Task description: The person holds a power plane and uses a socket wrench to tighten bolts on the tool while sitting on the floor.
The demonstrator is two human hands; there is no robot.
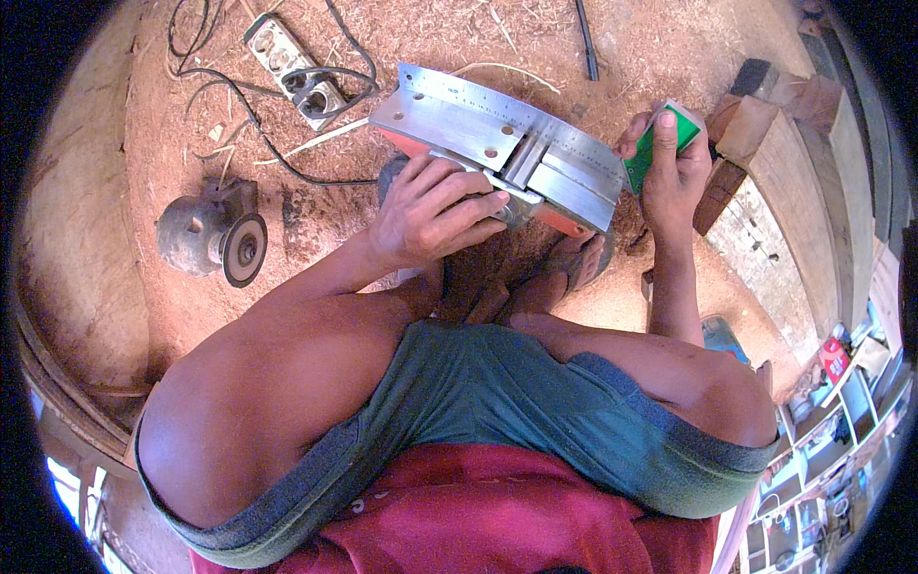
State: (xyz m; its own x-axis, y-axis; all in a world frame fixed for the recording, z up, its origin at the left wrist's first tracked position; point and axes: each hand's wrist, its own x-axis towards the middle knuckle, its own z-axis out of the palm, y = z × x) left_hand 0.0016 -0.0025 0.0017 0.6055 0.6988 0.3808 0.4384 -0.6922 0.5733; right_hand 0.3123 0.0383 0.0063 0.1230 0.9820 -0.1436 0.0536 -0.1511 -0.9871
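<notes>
An electric hand planer lies upside down before me, its metal sole and blade slot facing up and red body showing beneath. My left hand grips its near side, fingers curled by the blade slot. Along the far edge of the sole runs a steel ruler with fine markings. My right hand is closed around a small flat green piece with a pale edge, thumb across its face. I cannot make out its kind. It is close to the right end of the planer. My feet partly show under the planer.
A bench grinder with a dark disc stands at left. Beyond it a power strip lies among black cables. Wooden planks and blocks are stacked at right. Wood shavings cover the ground. Cluttered shelves stand at lower right.
</notes>
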